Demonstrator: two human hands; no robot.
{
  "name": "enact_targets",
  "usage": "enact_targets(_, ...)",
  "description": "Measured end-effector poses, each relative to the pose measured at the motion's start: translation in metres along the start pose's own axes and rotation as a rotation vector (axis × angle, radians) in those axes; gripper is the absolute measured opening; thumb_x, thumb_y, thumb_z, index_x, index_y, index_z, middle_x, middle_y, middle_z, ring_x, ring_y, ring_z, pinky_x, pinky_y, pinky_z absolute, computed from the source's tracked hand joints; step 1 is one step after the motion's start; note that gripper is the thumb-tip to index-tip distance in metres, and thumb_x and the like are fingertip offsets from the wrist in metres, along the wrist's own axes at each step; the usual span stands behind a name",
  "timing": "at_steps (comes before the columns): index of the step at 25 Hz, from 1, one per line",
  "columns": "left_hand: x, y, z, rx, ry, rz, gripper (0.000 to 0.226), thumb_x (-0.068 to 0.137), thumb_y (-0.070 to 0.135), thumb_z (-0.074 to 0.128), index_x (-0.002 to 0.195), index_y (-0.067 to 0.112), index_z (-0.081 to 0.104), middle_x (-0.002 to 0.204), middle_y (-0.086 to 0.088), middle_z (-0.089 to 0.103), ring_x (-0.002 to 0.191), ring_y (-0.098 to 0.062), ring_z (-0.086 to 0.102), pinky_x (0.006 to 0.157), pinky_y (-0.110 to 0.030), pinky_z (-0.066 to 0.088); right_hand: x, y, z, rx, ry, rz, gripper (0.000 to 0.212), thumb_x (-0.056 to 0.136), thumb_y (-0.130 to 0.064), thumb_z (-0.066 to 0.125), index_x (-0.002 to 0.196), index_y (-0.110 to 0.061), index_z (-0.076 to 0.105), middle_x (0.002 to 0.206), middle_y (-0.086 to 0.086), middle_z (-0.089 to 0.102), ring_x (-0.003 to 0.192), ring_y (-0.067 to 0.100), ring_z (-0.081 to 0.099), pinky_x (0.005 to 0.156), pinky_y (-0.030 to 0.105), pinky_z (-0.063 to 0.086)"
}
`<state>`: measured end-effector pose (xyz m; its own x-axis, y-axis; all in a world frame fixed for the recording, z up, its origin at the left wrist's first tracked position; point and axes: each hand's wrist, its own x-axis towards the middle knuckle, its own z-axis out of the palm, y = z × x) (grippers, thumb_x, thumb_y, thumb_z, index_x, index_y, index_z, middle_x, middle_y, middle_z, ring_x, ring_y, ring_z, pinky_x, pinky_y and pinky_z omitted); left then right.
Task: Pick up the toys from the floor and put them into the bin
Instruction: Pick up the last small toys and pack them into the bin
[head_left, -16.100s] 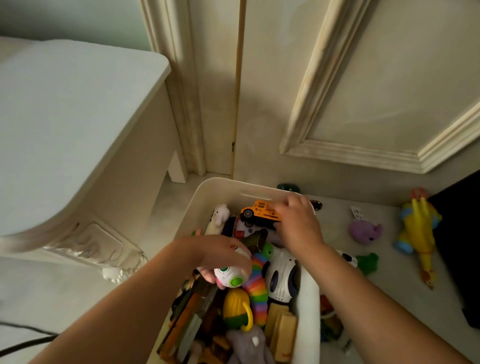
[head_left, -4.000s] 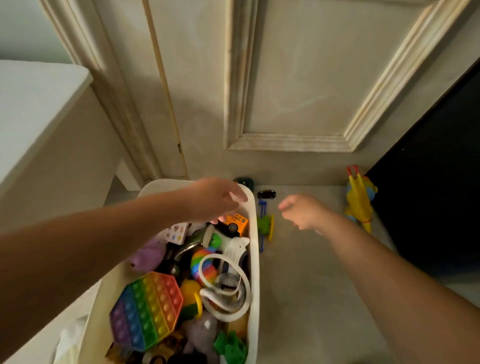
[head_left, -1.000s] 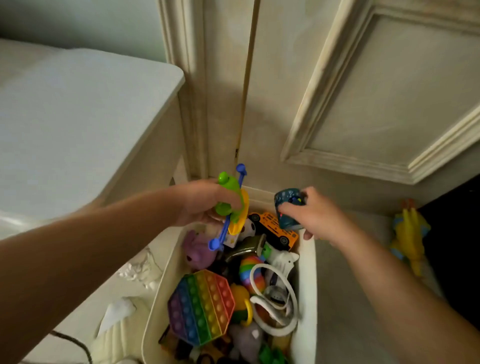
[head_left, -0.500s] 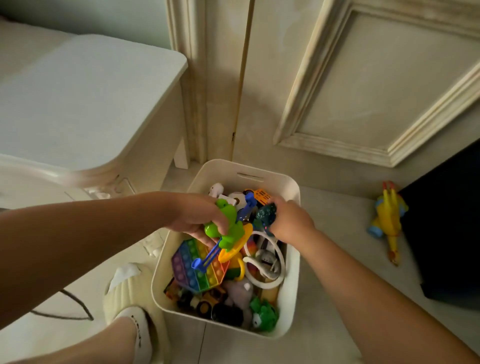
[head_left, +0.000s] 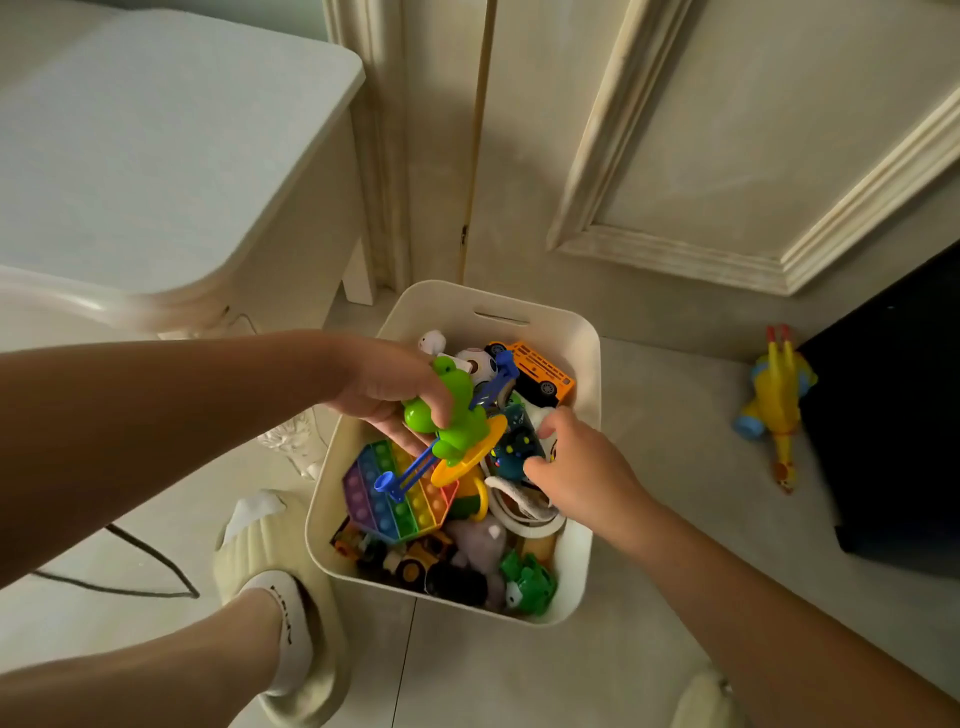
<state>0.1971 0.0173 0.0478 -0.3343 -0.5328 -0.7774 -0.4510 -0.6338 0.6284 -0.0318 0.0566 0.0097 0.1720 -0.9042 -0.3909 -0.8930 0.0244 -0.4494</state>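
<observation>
Over the bin (head_left: 441, 312) | left hand (head_left: 379, 389) fingers curled round green frog toy (head_left: 457, 410) | right hand (head_left: 582, 478) fingers pinch teal toy (head_left: 511, 457) (blurred)

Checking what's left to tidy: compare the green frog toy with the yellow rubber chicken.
The left hand grips the green frog toy over the bin; the yellow rubber chicken lies on the floor, untouched. The frog toy carries a blue rod and orange disc; the chicken has blue patches. Both are toys.

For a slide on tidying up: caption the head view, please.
Over the bin, the left hand grips a frog toy, the right hand a dark toy; a chicken lies on the floor.
</observation>
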Motion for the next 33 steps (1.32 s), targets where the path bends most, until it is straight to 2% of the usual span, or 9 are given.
enact_targets(3, -0.004, -0.005, 0.006, 0.023, -0.102, -0.045, 0.025, 0.083, -0.007, 0.055, 0.104, 0.003, 0.065, 0.100, -0.016, 0.074, 0.088, -0.027, 0.071, 0.081, -0.039, 0.059, -0.006, -0.001, 0.008, 0.297, -0.213, 0.140, 0.013, 0.081, -0.027, 0.056, 0.087, -0.019, 0.047, 0.074, 0.002, 0.055, 0.060, 0.018, 0.052, 0.055, 0.030, 0.042)
enact_targets(6, -0.004, -0.015, 0.014, 0.110, -0.167, -0.087, 0.034, 0.083, -0.009, 0.056, 0.114, 0.002, 0.063, 0.107, -0.017, 0.071, 0.094, -0.027, 0.068, 0.087, -0.043, 0.057, -0.013, 0.004, 0.009, 0.176, -0.418, 0.146, 0.016, 0.083, -0.024, 0.054, 0.094, -0.013, 0.057, 0.083, 0.002, 0.056, 0.072, 0.016, 0.050, 0.062, 0.028, 0.038)
enact_targets(10, -0.001, -0.022, 0.030, 0.272, -0.246, -0.109, 0.050, 0.082, -0.013, 0.057, 0.127, 0.011, 0.056, 0.113, -0.011, 0.067, 0.093, -0.022, 0.065, 0.087, -0.040, 0.056, 0.001, 0.011, 0.006, 0.075, 0.064, -0.011, 0.025, 0.091, -0.016, 0.052, 0.116, -0.017, 0.053, 0.116, 0.009, 0.055, 0.099, 0.024, 0.056, 0.078, 0.028, 0.041)
enact_targets(14, 0.005, -0.029, 0.048, 0.571, -0.191, -0.105, 0.062, 0.084, -0.002, 0.066, 0.133, 0.024, 0.039, 0.113, -0.003, 0.047, 0.077, -0.013, 0.057, 0.071, -0.029, 0.059, 0.023, 0.009, 0.014, 0.159, -0.161, -0.185, 0.072, 0.085, -0.019, 0.069, 0.145, -0.036, 0.033, 0.138, 0.009, 0.039, 0.127, 0.024, 0.044, 0.106, 0.034, 0.040)
enact_targets(17, 0.009, -0.031, 0.055, 0.808, -0.153, -0.017, 0.065, 0.083, 0.029, 0.072, 0.136, 0.029, 0.034, 0.108, 0.003, 0.049, 0.075, -0.013, 0.061, 0.059, -0.018, 0.054, 0.035, 0.011, 0.016, 0.174, -0.102, -0.213, 0.067, 0.079, -0.024, 0.076, 0.136, -0.037, 0.043, 0.130, 0.005, 0.049, 0.118, 0.022, 0.054, 0.098, 0.033, 0.048)
enact_targets(20, 0.022, -0.036, 0.061, 0.938, -0.109, 0.074, 0.077, 0.083, 0.048, 0.067, 0.147, 0.033, 0.028, 0.142, -0.001, 0.046, 0.120, -0.024, 0.053, 0.096, -0.033, 0.046, 0.040, 0.008, 0.004, 0.272, -0.031, -0.193, 0.071, 0.068, -0.027, 0.078, 0.127, -0.042, 0.042, 0.124, -0.004, 0.052, 0.106, 0.013, 0.058, 0.082, 0.022, 0.045)
enact_targets(23, 0.034, -0.045, 0.068, 1.012, -0.029, 0.195, 0.075, 0.088, 0.050, 0.059, 0.148, 0.025, 0.022, 0.134, -0.005, 0.049, 0.102, -0.020, 0.054, 0.079, -0.027, 0.045, 0.039, 0.003, -0.023, 0.400, -0.152, -0.145, 0.071, 0.058, -0.037, 0.076, 0.119, -0.044, 0.040, 0.118, -0.007, 0.055, 0.093, 0.003, 0.060, 0.073, 0.018, 0.045)
enact_targets(29, 0.036, -0.053, 0.053, 1.236, 0.082, 0.253, 0.054, 0.086, 0.057, 0.057, 0.129, 0.027, 0.048, 0.126, -0.003, 0.037, 0.099, -0.021, 0.052, 0.086, -0.036, 0.047, 0.015, 0.009, -0.033, 0.060, -0.652, -0.147, 0.071, 0.068, -0.017, 0.082, 0.126, -0.033, 0.045, 0.130, -0.004, 0.053, 0.113, 0.016, 0.057, 0.088, 0.032, 0.055)
enact_targets(33, 0.037, -0.053, 0.053, 1.340, 0.089, 0.191, 0.056, 0.086, 0.059, 0.054, 0.127, 0.021, 0.049, 0.123, -0.006, 0.039, 0.091, -0.019, 0.048, 0.076, -0.034, 0.045, 0.002, 0.004, 0.000, -0.311, -0.514, -0.285, 0.077, 0.072, -0.028, 0.080, 0.134, -0.032, 0.035, 0.134, -0.002, 0.040, 0.114, 0.019, 0.050, 0.085, 0.029, 0.045)
